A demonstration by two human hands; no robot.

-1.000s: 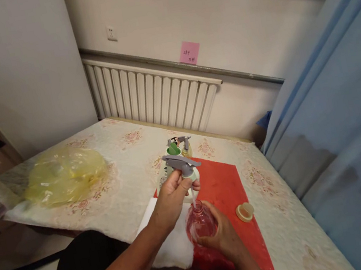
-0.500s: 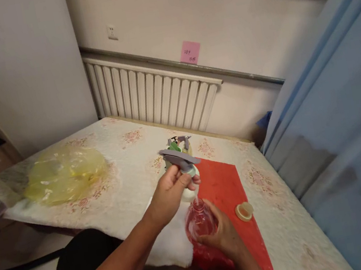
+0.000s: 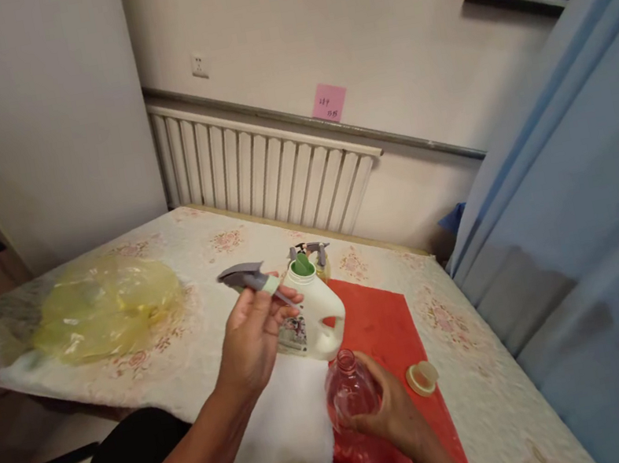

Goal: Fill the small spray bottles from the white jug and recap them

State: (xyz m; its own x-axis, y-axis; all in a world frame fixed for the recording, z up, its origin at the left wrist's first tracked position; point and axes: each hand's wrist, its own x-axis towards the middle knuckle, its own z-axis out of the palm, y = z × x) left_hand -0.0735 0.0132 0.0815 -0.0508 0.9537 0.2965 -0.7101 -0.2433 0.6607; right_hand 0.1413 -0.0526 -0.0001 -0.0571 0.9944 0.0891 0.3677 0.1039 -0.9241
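Note:
My left hand [image 3: 256, 320] grips a grey spray nozzle [image 3: 245, 276] with a pale green collar, holding it tilted in the air left of the bottle. Wrapped round the right side of a clear bottle [image 3: 350, 396] is my right hand [image 3: 384, 402]. The bottle stands with its neck uncovered, and red shows through it from the cloth below. Just behind it is a cream jug [image 3: 316, 306] with a side handle and a green opening. To the right of the bottle a translucent cap [image 3: 423, 377] lies on the red cloth [image 3: 378, 315].
Behind the jug, more spray heads [image 3: 313, 249] show, partly hidden. A white cloth [image 3: 286, 419] lies at the table's front. On the left is a crumpled yellow plastic bag [image 3: 110, 306]. A blue curtain [image 3: 576, 216] hangs at right, and a radiator [image 3: 262, 168] lines the wall.
My left hand has moved left with the spray nozzle, away from the bottle's mouth, and the nozzle has tilted. The jug behind shows more fully now. My right hand stays on the bottle.

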